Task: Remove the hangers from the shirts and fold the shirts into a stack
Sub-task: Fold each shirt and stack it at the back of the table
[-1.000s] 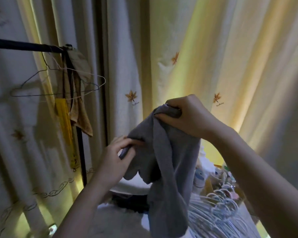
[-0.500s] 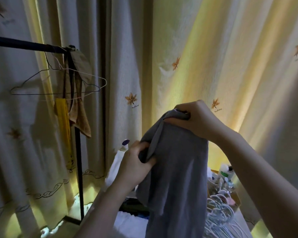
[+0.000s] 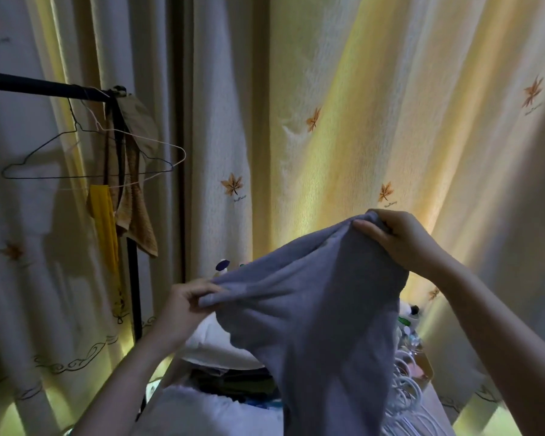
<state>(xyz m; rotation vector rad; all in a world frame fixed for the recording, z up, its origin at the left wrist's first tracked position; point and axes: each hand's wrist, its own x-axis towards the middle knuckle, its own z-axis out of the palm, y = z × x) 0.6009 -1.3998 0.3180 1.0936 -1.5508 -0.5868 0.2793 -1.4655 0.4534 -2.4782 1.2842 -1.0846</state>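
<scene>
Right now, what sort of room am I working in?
Likely a home bedroom or laundry corner: leaf-embroidered curtains hang behind, a black clothes rail carries wire hangers, and folded clothes lie below the grey shirt.

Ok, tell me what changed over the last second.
The left hand and right hand drew apart, spreading the bunched grey shirt wide between them. Both kept their grip on it. The wire hangers and brown cloth on the rail stayed put.

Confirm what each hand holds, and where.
Both hold the grey shirt by its top edge: left hand pinches the lower end, right hand grips the raised end.
</scene>
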